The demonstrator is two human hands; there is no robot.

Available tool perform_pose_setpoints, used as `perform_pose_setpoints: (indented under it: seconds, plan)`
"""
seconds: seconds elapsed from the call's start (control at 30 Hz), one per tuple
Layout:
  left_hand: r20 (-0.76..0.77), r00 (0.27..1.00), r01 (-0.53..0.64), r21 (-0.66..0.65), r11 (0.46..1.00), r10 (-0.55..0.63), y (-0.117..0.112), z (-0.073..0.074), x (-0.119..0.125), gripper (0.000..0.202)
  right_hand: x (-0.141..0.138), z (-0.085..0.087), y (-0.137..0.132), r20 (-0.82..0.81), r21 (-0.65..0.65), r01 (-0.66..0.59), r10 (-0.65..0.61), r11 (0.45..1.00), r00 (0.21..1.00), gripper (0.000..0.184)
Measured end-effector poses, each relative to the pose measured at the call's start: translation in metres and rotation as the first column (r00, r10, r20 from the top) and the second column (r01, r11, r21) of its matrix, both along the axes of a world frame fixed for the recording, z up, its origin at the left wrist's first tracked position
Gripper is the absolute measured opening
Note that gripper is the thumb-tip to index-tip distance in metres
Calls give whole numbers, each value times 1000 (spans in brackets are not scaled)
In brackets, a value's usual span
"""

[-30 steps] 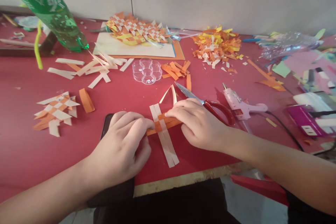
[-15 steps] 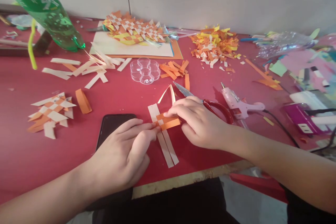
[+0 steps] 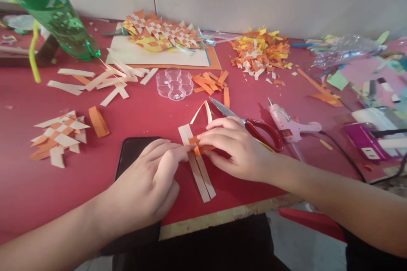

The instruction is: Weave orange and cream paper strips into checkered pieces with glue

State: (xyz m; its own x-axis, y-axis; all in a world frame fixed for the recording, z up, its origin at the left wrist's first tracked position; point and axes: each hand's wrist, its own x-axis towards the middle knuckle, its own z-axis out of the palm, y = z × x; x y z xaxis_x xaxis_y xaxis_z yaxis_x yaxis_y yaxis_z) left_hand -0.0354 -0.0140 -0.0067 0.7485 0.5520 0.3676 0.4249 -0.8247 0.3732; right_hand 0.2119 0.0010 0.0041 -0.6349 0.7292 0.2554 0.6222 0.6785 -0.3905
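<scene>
Near the front edge of the red table (image 3: 254, 101), two cream paper strips (image 3: 200, 173) lie side by side, crossed by short orange strips (image 3: 199, 149). My left hand (image 3: 149, 182) pinches the left end of the orange strips with fingers pressed together. My right hand (image 3: 235, 146) covers their right part, fingertips closed on them. A black phone (image 3: 133, 152) lies partly under my left hand.
Red-handled scissors (image 3: 254, 129) and a pink glue gun (image 3: 289, 123) lie right of my right hand. A small woven piece (image 3: 59, 135) sits at the left, loose cream strips (image 3: 104, 80) and a clear flower-shaped tray (image 3: 174, 84) behind. Woven pieces, paper scraps (image 3: 260, 53) and a green bottle (image 3: 51, 8) stand farther back.
The orange strips have been pushed together from both sides, and my right fingers slid left over them. My left hand has moved off the phone, so more of it shows.
</scene>
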Motion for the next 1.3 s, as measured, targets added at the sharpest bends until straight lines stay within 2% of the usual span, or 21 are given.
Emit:
perform_pose_setpoints:
  seconds: [0.17, 0.3, 0.57, 0.7, 0.9, 1.07, 1.3]
  plan:
    - [13, 1000, -5, -12, 1000, 6, 0, -2, 0, 29, -4, -1, -2, 38, -15, 29, -29, 999, 999, 18]
    - [5, 1000, 13, 22, 1000, -13, 1, -1, 1, 35, -6, 0, -5, 73, -6, 65, -64, 998, 995, 19]
    - [35, 999, -21, -10, 1000, 21, 1, -2, 1, 44, -8, 1, -7, 84, 16, 64, -65, 998, 994, 16]
    - [41, 999, -3, -8, 1000, 3, 1, -2, 1, 45, -10, 2, -10, 68, 34, 59, -61, 998, 996, 16]
    - [24, 999, 28, 10, 1000, -28, 2, -2, 2, 40, -15, 4, -15, -30, -48, 85, -87, 995, 996, 28]
    - [3, 999, 47, -5, 999, -47, 1, 0, 2, 35, -24, 3, -14, -106, -12, 200, -200, 980, 974, 25]
    - [-31, 998, 45, -32, 998, -47, 1, 0, 2, 35, -25, 0, -13, -117, 29, 228, -223, 973, 968, 20]
